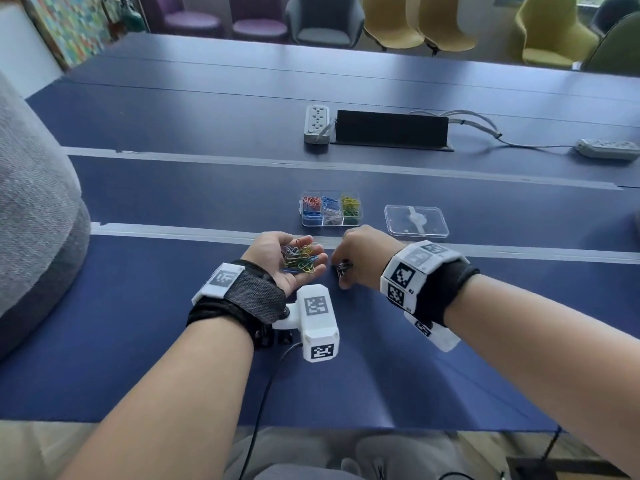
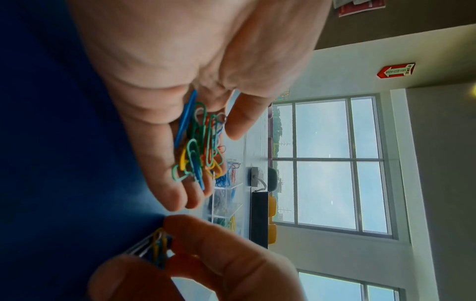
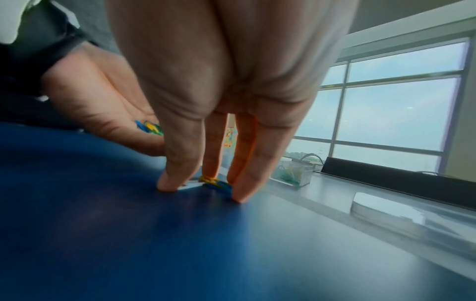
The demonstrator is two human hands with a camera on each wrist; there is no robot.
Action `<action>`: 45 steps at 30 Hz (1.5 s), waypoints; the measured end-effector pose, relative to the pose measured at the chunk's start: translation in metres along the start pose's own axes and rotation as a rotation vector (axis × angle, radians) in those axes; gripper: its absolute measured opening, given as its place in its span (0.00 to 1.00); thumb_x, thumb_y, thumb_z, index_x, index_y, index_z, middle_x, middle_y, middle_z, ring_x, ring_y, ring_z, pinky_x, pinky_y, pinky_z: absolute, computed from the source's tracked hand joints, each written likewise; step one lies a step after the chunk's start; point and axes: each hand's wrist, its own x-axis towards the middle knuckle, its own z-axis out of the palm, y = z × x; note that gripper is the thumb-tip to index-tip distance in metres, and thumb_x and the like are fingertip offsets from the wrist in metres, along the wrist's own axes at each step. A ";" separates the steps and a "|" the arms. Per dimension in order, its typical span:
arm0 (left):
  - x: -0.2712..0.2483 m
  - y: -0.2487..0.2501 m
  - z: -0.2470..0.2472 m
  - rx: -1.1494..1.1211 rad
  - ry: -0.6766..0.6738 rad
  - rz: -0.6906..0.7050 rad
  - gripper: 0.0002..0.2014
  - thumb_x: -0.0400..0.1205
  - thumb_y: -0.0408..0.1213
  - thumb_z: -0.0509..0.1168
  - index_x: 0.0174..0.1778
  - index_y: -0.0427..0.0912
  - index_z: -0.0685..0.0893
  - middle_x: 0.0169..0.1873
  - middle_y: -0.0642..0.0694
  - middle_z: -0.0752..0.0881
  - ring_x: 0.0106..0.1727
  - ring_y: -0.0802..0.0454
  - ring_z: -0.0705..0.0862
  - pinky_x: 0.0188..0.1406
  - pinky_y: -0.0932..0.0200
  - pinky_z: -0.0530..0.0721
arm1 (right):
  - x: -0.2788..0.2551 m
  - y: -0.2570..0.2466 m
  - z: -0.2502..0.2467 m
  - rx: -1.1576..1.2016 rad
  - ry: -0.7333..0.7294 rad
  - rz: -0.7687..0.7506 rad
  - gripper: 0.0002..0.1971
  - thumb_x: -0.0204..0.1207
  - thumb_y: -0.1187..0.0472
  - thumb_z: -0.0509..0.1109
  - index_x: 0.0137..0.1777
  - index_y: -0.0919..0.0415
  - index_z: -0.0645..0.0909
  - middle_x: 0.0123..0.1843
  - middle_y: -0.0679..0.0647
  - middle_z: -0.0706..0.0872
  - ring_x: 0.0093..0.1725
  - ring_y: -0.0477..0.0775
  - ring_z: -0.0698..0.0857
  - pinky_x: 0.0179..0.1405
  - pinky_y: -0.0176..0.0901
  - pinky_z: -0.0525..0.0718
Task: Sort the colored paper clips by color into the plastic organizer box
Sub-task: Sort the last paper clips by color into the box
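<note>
My left hand (image 1: 277, 252) lies palm up just above the blue table, fingers relaxed, cradling a mixed pile of coloured paper clips (image 1: 300, 260) (image 2: 198, 142). Just to its right, my right hand (image 1: 360, 256) reaches down to the table, and its fingertips (image 3: 171, 183) pinch a small bunch of silver, yellow and blue clips (image 1: 343, 267) (image 2: 157, 248) (image 3: 213, 182). Beyond both hands stands the clear organizer box (image 1: 311, 223) (image 3: 293, 176). Its compartments hold red, blue, yellow, silver and green clips.
The box's clear lid (image 1: 415, 221) lies to the right of it. Farther back are a white power strip (image 1: 316, 123), a black cable box (image 1: 391, 129) and a second strip (image 1: 606, 148). A grey cushion (image 1: 34, 202) bulges at the left edge.
</note>
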 end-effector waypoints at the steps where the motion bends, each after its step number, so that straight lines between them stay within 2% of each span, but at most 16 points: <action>1: 0.000 0.000 -0.001 -0.002 -0.002 -0.005 0.15 0.84 0.35 0.50 0.42 0.34 0.79 0.40 0.36 0.83 0.41 0.40 0.82 0.45 0.47 0.83 | -0.001 -0.001 0.000 -0.001 0.004 -0.013 0.13 0.67 0.55 0.76 0.52 0.52 0.88 0.42 0.51 0.79 0.52 0.57 0.83 0.44 0.40 0.75; 4: -0.001 -0.001 -0.003 0.012 0.008 -0.013 0.16 0.84 0.37 0.49 0.42 0.35 0.80 0.40 0.36 0.83 0.41 0.40 0.82 0.46 0.46 0.82 | -0.005 -0.002 0.002 0.046 0.027 -0.024 0.08 0.70 0.59 0.71 0.47 0.51 0.89 0.47 0.53 0.89 0.48 0.58 0.85 0.50 0.44 0.84; 7: -0.002 -0.003 -0.004 0.017 0.021 0.003 0.16 0.85 0.38 0.49 0.42 0.34 0.79 0.40 0.36 0.83 0.41 0.39 0.82 0.49 0.46 0.82 | -0.007 -0.001 0.003 0.027 0.064 -0.019 0.08 0.68 0.58 0.69 0.45 0.51 0.89 0.48 0.53 0.89 0.42 0.57 0.83 0.44 0.40 0.81; 12: 0.000 -0.008 -0.006 0.020 0.029 0.027 0.17 0.86 0.39 0.49 0.42 0.34 0.79 0.41 0.36 0.83 0.42 0.40 0.83 0.50 0.46 0.82 | -0.007 -0.003 0.005 0.014 0.065 0.053 0.12 0.69 0.63 0.68 0.52 0.55 0.82 0.55 0.58 0.83 0.52 0.64 0.84 0.51 0.51 0.86; 15: 0.001 -0.010 -0.006 0.018 0.033 0.046 0.16 0.86 0.39 0.49 0.44 0.34 0.79 0.41 0.36 0.83 0.42 0.40 0.83 0.47 0.47 0.82 | -0.003 -0.003 0.006 0.020 0.084 0.081 0.12 0.72 0.64 0.67 0.57 0.59 0.79 0.57 0.61 0.82 0.55 0.65 0.83 0.50 0.47 0.83; 18: 0.001 -0.011 -0.005 0.013 0.033 0.051 0.16 0.86 0.40 0.50 0.44 0.34 0.79 0.40 0.36 0.83 0.42 0.41 0.83 0.48 0.48 0.83 | 0.000 0.001 0.000 0.113 0.098 0.120 0.10 0.71 0.63 0.69 0.53 0.58 0.84 0.55 0.59 0.86 0.52 0.61 0.85 0.47 0.42 0.82; 21: 0.001 -0.011 -0.003 -0.001 0.027 0.049 0.18 0.86 0.41 0.49 0.43 0.33 0.79 0.39 0.35 0.83 0.40 0.40 0.82 0.49 0.47 0.82 | -0.002 0.002 -0.018 0.272 0.163 0.136 0.06 0.68 0.64 0.70 0.39 0.54 0.86 0.42 0.52 0.89 0.40 0.52 0.85 0.43 0.39 0.85; 23: 0.002 -0.011 -0.003 -0.030 0.007 0.042 0.19 0.86 0.42 0.48 0.44 0.32 0.78 0.40 0.34 0.82 0.41 0.38 0.82 0.49 0.46 0.82 | -0.006 -0.001 -0.033 0.381 0.194 0.098 0.08 0.67 0.66 0.69 0.33 0.51 0.84 0.35 0.50 0.87 0.35 0.51 0.86 0.42 0.40 0.87; 27: 0.003 -0.013 0.002 -0.126 -0.069 0.029 0.20 0.86 0.41 0.47 0.56 0.30 0.77 0.50 0.30 0.83 0.46 0.35 0.83 0.48 0.43 0.83 | -0.006 -0.011 -0.052 0.531 0.165 -0.041 0.11 0.68 0.69 0.67 0.39 0.53 0.87 0.35 0.52 0.90 0.37 0.52 0.91 0.45 0.43 0.90; 32: 0.003 -0.012 0.009 -0.212 -0.157 0.068 0.16 0.85 0.34 0.49 0.50 0.29 0.80 0.42 0.32 0.87 0.46 0.36 0.85 0.43 0.45 0.87 | 0.007 -0.007 -0.051 0.689 0.148 -0.090 0.13 0.70 0.72 0.68 0.44 0.52 0.86 0.43 0.57 0.92 0.44 0.60 0.91 0.52 0.56 0.89; 35: 0.004 -0.009 0.009 -0.256 -0.181 0.084 0.15 0.84 0.34 0.50 0.50 0.30 0.81 0.41 0.32 0.88 0.45 0.37 0.86 0.43 0.46 0.88 | 0.011 0.003 -0.052 0.763 0.217 -0.064 0.14 0.71 0.74 0.68 0.43 0.53 0.86 0.40 0.56 0.89 0.44 0.63 0.90 0.52 0.59 0.88; 36: 0.005 -0.008 0.009 -0.273 -0.189 0.087 0.16 0.85 0.35 0.50 0.51 0.30 0.81 0.42 0.32 0.88 0.45 0.37 0.86 0.43 0.45 0.88 | 0.011 0.007 -0.052 0.744 0.249 -0.063 0.13 0.71 0.74 0.67 0.45 0.55 0.87 0.38 0.54 0.88 0.40 0.59 0.90 0.52 0.57 0.88; 38: 0.007 -0.006 0.007 -0.302 -0.203 0.091 0.17 0.85 0.37 0.49 0.52 0.31 0.81 0.45 0.31 0.88 0.47 0.36 0.86 0.48 0.43 0.86 | 0.010 0.013 -0.054 0.615 0.324 -0.088 0.13 0.72 0.73 0.66 0.48 0.59 0.88 0.34 0.47 0.85 0.30 0.39 0.84 0.45 0.42 0.88; 41: 0.010 -0.005 0.004 -0.350 -0.211 0.100 0.20 0.85 0.38 0.47 0.60 0.29 0.79 0.54 0.29 0.85 0.57 0.33 0.83 0.59 0.38 0.79 | 0.004 0.012 -0.055 0.454 0.330 -0.151 0.09 0.72 0.67 0.71 0.48 0.56 0.89 0.32 0.44 0.83 0.24 0.28 0.78 0.30 0.20 0.74; 44: 0.016 -0.005 0.002 -0.395 -0.240 0.102 0.24 0.85 0.39 0.46 0.69 0.28 0.75 0.65 0.29 0.80 0.69 0.34 0.78 0.65 0.35 0.74 | 0.003 0.004 -0.050 0.382 0.281 -0.180 0.07 0.71 0.58 0.75 0.48 0.52 0.89 0.30 0.41 0.80 0.29 0.35 0.79 0.34 0.22 0.76; 45: 0.016 -0.006 0.002 -0.409 -0.257 0.099 0.24 0.85 0.39 0.45 0.67 0.27 0.76 0.65 0.29 0.80 0.69 0.34 0.78 0.66 0.34 0.73 | 0.004 0.001 -0.047 0.376 0.268 -0.174 0.08 0.71 0.55 0.76 0.50 0.51 0.89 0.32 0.43 0.81 0.31 0.39 0.79 0.39 0.28 0.80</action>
